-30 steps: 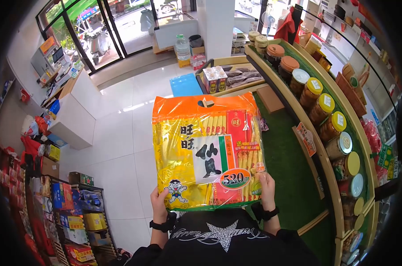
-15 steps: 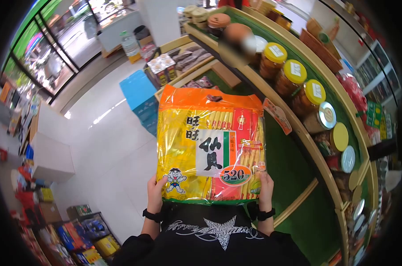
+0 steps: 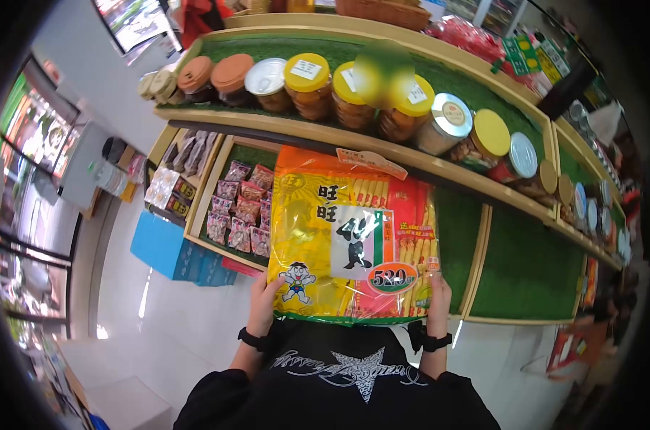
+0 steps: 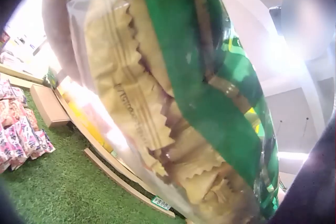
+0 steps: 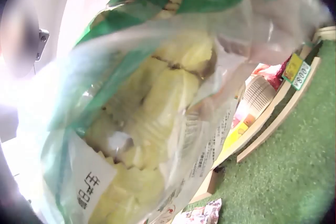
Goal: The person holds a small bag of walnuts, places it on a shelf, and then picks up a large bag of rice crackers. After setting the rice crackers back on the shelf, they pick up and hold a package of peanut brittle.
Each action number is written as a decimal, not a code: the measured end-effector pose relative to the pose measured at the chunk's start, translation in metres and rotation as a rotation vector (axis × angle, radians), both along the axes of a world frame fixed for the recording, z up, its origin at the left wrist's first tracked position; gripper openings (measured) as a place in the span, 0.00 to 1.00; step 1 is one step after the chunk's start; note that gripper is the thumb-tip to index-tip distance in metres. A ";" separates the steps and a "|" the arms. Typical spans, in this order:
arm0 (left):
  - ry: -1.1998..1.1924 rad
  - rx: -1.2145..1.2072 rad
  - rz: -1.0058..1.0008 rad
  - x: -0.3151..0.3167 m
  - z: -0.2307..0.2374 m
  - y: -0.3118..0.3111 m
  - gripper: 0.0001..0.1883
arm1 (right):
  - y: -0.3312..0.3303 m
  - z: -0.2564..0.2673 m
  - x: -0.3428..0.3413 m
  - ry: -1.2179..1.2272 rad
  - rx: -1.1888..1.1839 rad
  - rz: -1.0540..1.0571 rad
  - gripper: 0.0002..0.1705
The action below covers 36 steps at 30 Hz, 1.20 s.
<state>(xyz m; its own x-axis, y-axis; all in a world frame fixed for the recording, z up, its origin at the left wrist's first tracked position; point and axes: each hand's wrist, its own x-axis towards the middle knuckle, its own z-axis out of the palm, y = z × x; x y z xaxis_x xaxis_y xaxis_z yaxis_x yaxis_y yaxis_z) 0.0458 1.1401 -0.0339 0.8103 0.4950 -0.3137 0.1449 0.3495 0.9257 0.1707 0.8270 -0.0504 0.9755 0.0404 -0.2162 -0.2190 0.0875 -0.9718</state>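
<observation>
Round toward the far shelf (image 3: 260,43) swings the wearer's view since the earlier frame, and pink packets (image 3: 246,203) now show left of the bag (image 3: 357,236)! It's up in front of the person, printed 520 g face toward the wearer, between 2 hands. The left hand (image 3: 262,299) grips the near left corner, the right hand (image 3: 438,295) the near right; most of the bag stretches far beyond those fingers. Fingers behind it are hidden, so their curl I can't fairly judge.
</observation>
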 end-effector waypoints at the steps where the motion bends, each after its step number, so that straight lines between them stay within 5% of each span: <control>1: 0.010 -0.004 -0.032 0.002 -0.002 0.004 0.13 | 0.001 0.000 -0.008 0.011 -0.016 -0.037 0.19; 16: 0.210 -0.174 -0.276 0.036 -0.030 0.022 0.12 | 0.014 -0.013 -0.052 0.175 -0.171 -0.261 0.21; 22: 0.217 -0.189 -0.248 0.062 -0.063 0.024 0.13 | 0.006 -0.076 -0.015 0.182 -0.164 -0.184 0.21; 29: 0.182 -0.110 -0.180 0.108 -0.132 0.039 0.12 | 0.022 -0.143 0.046 0.227 -0.112 -0.128 0.24; 36: 0.326 -0.080 -0.255 0.102 -0.264 0.065 0.14 | 0.029 -0.230 0.041 0.477 -0.276 0.106 0.23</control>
<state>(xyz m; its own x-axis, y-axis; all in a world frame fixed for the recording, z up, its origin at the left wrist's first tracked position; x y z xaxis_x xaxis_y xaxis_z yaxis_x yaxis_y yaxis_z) 0.1480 1.2053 -0.2976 0.7558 0.2553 -0.6030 0.5168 0.3331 0.7887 0.2116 0.8557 -0.2806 0.7605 0.0118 -0.6492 -0.6340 -0.2024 -0.7464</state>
